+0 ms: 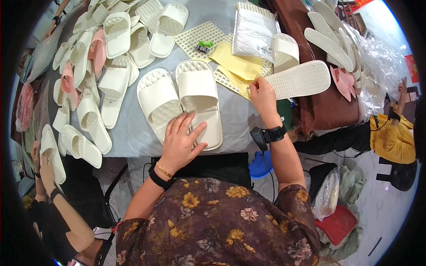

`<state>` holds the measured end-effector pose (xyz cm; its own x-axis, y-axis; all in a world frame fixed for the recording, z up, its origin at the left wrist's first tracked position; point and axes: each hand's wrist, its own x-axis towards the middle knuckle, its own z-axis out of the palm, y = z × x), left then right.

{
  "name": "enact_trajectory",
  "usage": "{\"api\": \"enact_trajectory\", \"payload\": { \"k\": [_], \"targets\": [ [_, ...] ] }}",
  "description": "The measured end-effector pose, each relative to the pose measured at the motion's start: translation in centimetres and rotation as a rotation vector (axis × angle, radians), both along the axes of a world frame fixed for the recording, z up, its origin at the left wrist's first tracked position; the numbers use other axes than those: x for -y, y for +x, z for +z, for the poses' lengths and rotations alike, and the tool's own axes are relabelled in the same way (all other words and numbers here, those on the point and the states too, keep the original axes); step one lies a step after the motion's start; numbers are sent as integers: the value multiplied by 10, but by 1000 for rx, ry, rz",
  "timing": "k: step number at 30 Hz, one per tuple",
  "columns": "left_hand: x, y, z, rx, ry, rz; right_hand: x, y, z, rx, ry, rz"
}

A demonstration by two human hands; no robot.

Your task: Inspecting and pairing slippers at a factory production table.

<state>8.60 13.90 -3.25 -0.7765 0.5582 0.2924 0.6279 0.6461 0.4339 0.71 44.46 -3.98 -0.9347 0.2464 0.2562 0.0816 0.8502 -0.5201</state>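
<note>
Two cream slippers stand side by side on the grey-covered table, the left slipper (159,104) slightly turned and the right slipper (198,102) straighter. My left hand (179,139) rests over their near ends, fingers spread, gripping neither. Farther right, my right hand (265,98) has its thumb and fingers pinched together at the edge of a yellow sticker sheet (233,84); whatever is between the fingertips is too small to make out. Right beside this hand lies an upturned cream slipper (304,80), its patterned sole showing. Yellow backing paper (237,62) lies just beyond the fingers.
A heap of cream slippers (117,33) with a few pink ones (97,51) fills the left side. A white plastic packet (255,31) and a small green item (205,44) lie at the back. More slippers (330,42) sit at right. Other people's hands (46,164) work at far left.
</note>
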Motion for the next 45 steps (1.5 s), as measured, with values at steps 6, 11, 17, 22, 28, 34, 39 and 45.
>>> {"api": "enact_trajectory", "payload": {
  "k": [6,11,17,22,28,34,39,45],
  "targets": [
    [0,0,5,20,6,0,4,4,3,-10,-110,83],
    [-5,-1,15,55,-8,7,22,17,14,55,-216,136],
    [-14,-2,17,92,-10,58,60,44,17,121,-303,364],
    [-14,0,12,88,13,72,96,64,20,178,-266,605],
    [-12,0,8,88,60,71,107,64,19,166,-167,581],
    [-11,1,6,89,79,68,111,66,16,154,-70,561],
    [-10,2,3,73,94,68,118,65,20,183,-21,502],
    [-11,3,1,49,117,73,115,55,12,156,-176,393]
  ]
}}
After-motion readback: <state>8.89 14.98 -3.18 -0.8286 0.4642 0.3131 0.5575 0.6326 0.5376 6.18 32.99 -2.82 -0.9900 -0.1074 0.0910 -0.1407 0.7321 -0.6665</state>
